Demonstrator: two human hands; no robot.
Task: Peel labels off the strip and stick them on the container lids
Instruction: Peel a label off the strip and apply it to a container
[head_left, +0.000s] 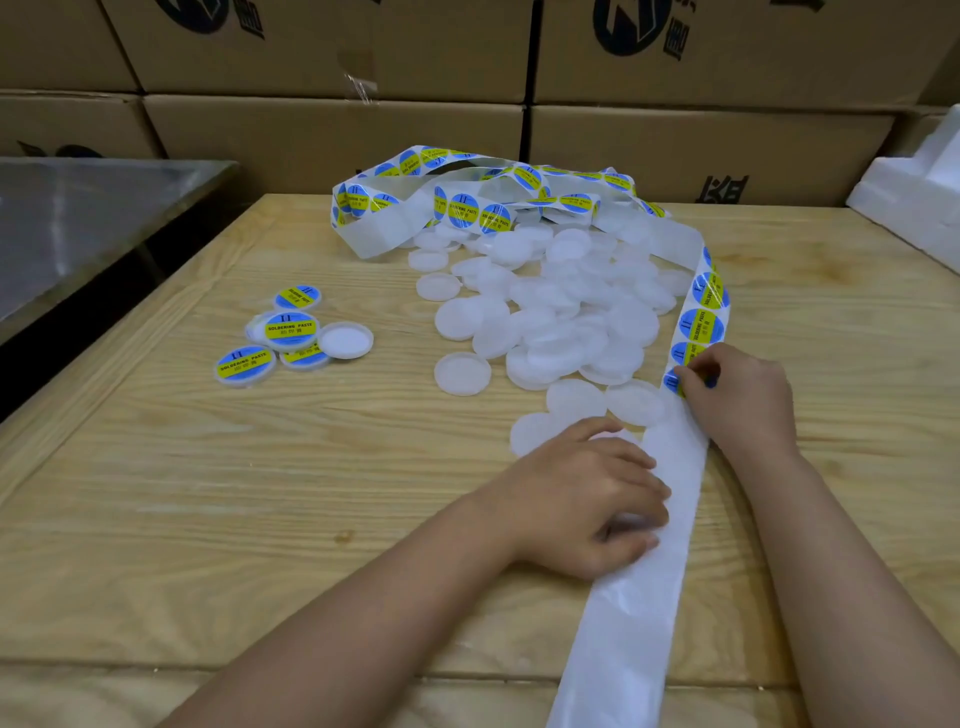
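Observation:
A long white backing strip runs from the table's near edge up the right side, carrying round blue-and-yellow labels farther along. My right hand pinches the lowest label on the strip at its edge. My left hand lies on the bare part of the strip, its fingers curled over a white lid that is mostly hidden beneath them. A heap of plain white lids fills the middle of the wooden table. Several labelled lids lie in a small group at the left.
The strip loops in a tangle behind the lid heap. Stacked cardboard boxes wall off the back. A steel table stands at the left, white foam blocks at the right edge.

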